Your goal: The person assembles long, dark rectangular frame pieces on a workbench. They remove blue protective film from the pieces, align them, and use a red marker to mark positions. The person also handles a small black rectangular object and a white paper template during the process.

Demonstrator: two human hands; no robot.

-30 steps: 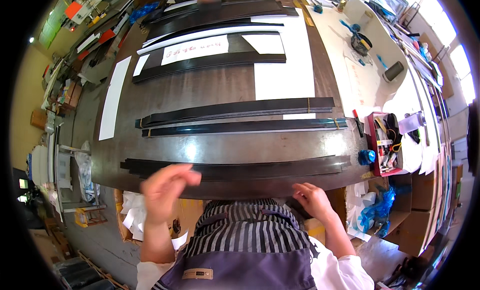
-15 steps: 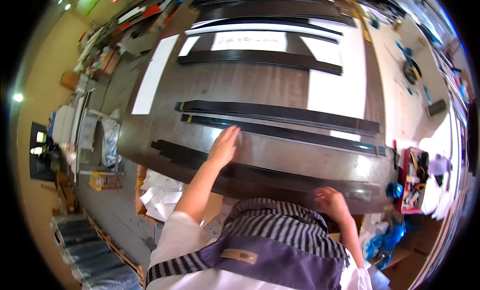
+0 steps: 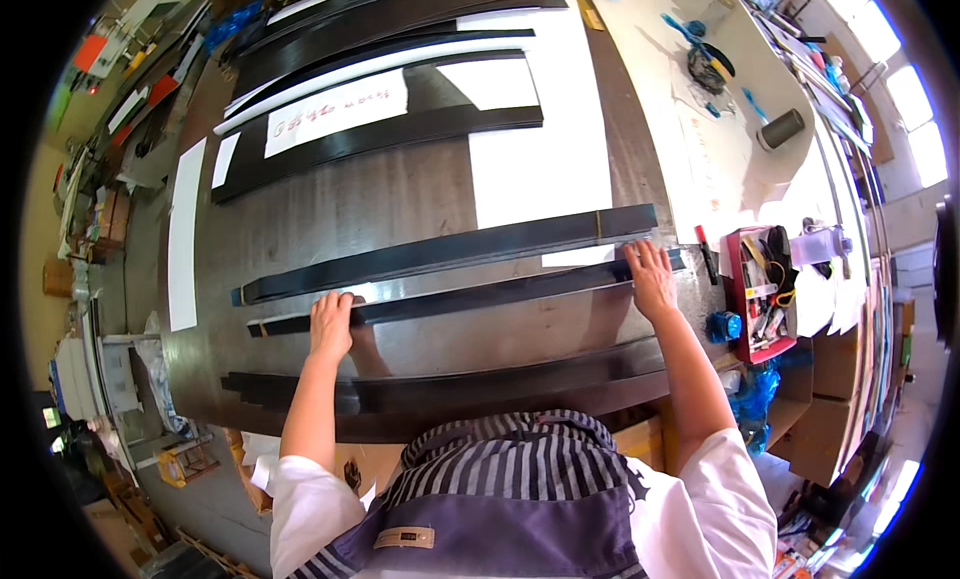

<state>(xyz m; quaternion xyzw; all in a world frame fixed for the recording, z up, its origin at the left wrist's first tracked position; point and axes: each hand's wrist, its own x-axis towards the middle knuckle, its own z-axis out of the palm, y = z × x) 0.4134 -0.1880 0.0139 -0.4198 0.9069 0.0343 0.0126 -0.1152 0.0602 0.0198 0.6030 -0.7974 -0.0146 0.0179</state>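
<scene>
"Black strip bundle (image 3: 480, 291): how does it look?"
"Long and glossy, with a yellowish band (image 3: 262, 329) near its left end. It lies on the dark table (image 3: 380, 211) between another bundle (image 3: 450, 255) and loose strips (image 3: 480, 378)."
"Hands?"
"Left hand (image 3: 331, 325) over its left part, fingers close together; right hand (image 3: 652, 281) at its right end, fingers slightly apart. Whether either grips, I can't tell."
"Containers?"
"1 red box (image 3: 768, 354), right, holding jumbled tools (image 3: 768, 301)."

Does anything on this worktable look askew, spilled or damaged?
Slightly askew: the dark strips along the worktable's near edge have staggered left ends, unlike the neater dark bundle at the left hand and right hand. No spill or damage stands out.
</scene>
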